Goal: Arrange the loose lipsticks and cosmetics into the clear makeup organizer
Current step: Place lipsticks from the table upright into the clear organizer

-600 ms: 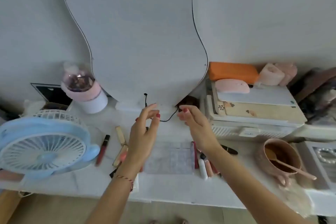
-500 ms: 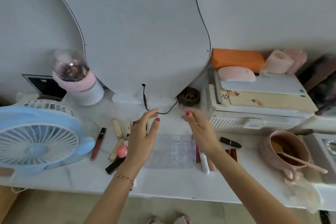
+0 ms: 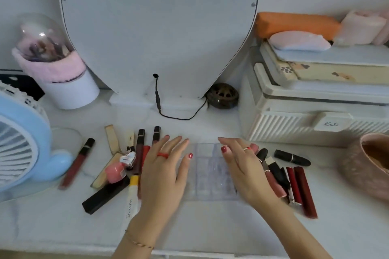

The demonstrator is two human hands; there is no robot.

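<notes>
The clear makeup organizer (image 3: 207, 169) lies on the white counter between my hands, its compartments holding nothing. My left hand (image 3: 166, 169) hovers flat over its left edge, fingers spread. My right hand (image 3: 242, 168) hovers over its right edge, also open. Left of the organizer lie loose cosmetics: a dark red lip gloss (image 3: 76, 163), a pink bottle with silver cap (image 3: 116, 169), a long black tube (image 3: 105, 195) and a yellow-capped white tube (image 3: 132, 193). On the right lie a black lipstick (image 3: 292, 157), a pink gloss (image 3: 273, 181) and two dark red sticks (image 3: 302, 190).
A mirror (image 3: 155, 27) stands behind, its black cable (image 3: 168, 114) trailing on the counter. A blue fan (image 3: 19, 149) sits far left, a brush holder (image 3: 61, 73) behind it. A cream storage box (image 3: 315, 111) and pink bowl (image 3: 366, 168) stand on the right.
Both hands have dropped from near the mirror cable down to the organizer's two sides, with fingers flattened. The view has tilted downward and closer to the counter.
</notes>
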